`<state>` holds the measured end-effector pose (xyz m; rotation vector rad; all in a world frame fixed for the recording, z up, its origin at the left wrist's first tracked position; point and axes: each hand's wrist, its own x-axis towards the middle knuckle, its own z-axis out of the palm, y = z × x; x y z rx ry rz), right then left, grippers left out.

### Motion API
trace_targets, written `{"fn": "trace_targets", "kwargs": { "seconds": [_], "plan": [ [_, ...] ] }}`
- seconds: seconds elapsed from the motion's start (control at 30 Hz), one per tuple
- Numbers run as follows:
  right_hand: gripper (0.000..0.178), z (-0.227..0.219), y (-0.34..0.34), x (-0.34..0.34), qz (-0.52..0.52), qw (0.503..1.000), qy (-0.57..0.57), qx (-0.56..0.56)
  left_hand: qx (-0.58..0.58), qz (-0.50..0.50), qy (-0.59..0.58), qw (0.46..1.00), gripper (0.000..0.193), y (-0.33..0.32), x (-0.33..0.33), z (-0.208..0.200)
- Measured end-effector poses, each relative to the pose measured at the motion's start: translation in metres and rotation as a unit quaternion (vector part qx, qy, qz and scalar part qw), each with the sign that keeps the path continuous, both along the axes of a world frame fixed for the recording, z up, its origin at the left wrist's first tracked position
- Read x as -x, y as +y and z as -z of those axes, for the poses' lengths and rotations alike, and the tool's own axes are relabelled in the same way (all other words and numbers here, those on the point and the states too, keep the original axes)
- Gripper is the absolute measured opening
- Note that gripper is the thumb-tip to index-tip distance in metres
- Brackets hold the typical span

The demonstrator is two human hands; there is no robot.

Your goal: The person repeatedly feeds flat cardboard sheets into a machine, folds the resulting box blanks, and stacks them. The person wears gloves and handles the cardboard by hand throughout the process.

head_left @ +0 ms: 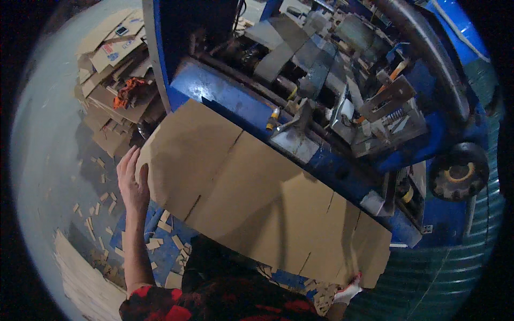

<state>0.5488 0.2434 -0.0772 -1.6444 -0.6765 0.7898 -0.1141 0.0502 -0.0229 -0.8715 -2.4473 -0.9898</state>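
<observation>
A long brown cardboard sheet (251, 187) with slots cut along its edges spans the middle of the view, sloping down to the right. At its left end my bare left hand (133, 174) grips the edge, the thumb by the cardboard and the fingers along the outer side. My right hand (349, 289), in a white glove with reddish fingertips, pinches the near edge close to the right end. The fingers under the sheet are hidden. The sheet's far edge lies along the front of a blue machine (235, 99).
Metal guides and a dark roller (428, 53) top the machine; a black handwheel (459, 171) is at its right. Stacked cardboard (99, 80) with an orange cloth (128, 92) stands far left. Cardboard scraps (155, 243) litter the floor. Green ribbed surface (444, 278) lies lower right.
</observation>
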Motion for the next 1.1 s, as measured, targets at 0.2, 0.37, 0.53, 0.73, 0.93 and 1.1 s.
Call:
{"fn": "trace_targets", "kwargs": {
  "seconds": [0.2, 0.37, 0.53, 0.73, 0.93, 1.1],
  "plan": [
    [0.047, -0.015, 0.008, 0.050, -0.028, 0.984, -0.173, -0.018, -0.160, 0.137, 0.108, 0.972, 0.037, 0.070, 0.015, -0.106],
    [0.051, -0.018, 0.029, 0.077, -0.033, 0.974, -0.222, -0.003, -0.212, 0.229, 0.233, 0.921, 0.041, 0.157, 0.033, -0.206],
    [0.055, -0.024, 0.036, 0.084, -0.048, 0.975, -0.218, 0.007, -0.205, 0.214, 0.342, 0.892, 0.049, 0.228, 0.063, -0.290],
    [0.060, -0.030, 0.042, 0.090, -0.055, 0.975, -0.217, 0.007, -0.217, 0.132, 0.355, 0.899, 0.054, 0.261, 0.082, -0.338],
    [0.065, -0.031, 0.046, 0.087, -0.054, 0.974, -0.220, 0.005, -0.195, 0.141, 0.354, 0.904, 0.054, 0.267, 0.091, -0.340],
    [0.069, -0.025, 0.041, 0.071, -0.035, 0.977, -0.212, -0.003, -0.249, 0.108, 0.280, 0.921, 0.048, 0.270, 0.126, -0.334]
  ]
}}
